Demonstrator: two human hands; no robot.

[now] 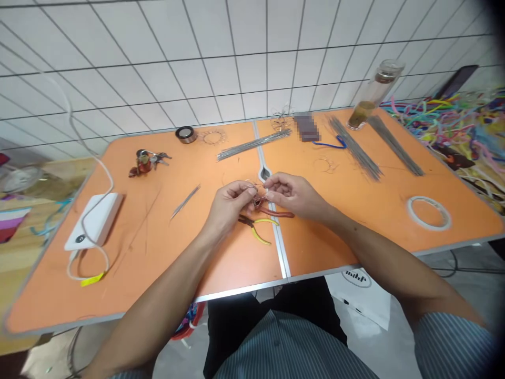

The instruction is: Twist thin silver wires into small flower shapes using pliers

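Note:
Near the table's middle seam, my left hand pinches a thin, copper-coloured piece of bent wire between thumb and forefinger. From the other side, my right hand has its fingertips closed on the same wire; its fine strands are blurred. Just under the hands lies a tool with red-brown handles, its head partly hidden. Pliers with yellow handles rest on the table close to my left wrist, their jaws partly covered by that hand.
Bundles of straight wire lie toward the back, with another wire bundle at right. A glass bottle stands behind. Tape rolls, keys and a white power strip with its cable occupy the sides.

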